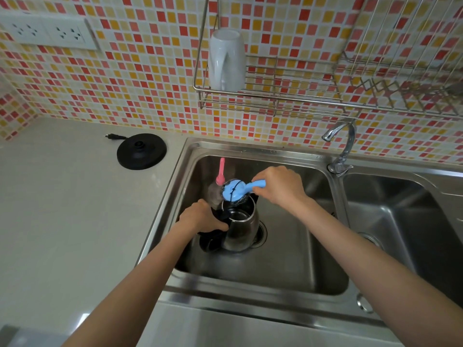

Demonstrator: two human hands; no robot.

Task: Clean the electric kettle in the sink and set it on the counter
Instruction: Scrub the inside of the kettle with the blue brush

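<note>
A stainless steel electric kettle (241, 227) with a black handle stands in the left basin of the sink (288, 259), its lid open. My left hand (203, 217) grips the black handle. My right hand (278, 185) holds the handle of a blue scrubbing brush (235, 190), whose round head sits at the kettle's far rim. A pink-handled brush (221, 171) leans in the basin behind the kettle. The kettle's black round base (141, 151) lies on the counter (75, 209) to the left, with its plug beside it.
A chrome tap (343, 149) stands between the two basins, with the right basin (400, 221) beyond it. A wire rack (275, 91) on the tiled wall carries an upturned white mug (226, 60). Wall sockets (47, 32) sit at the top left.
</note>
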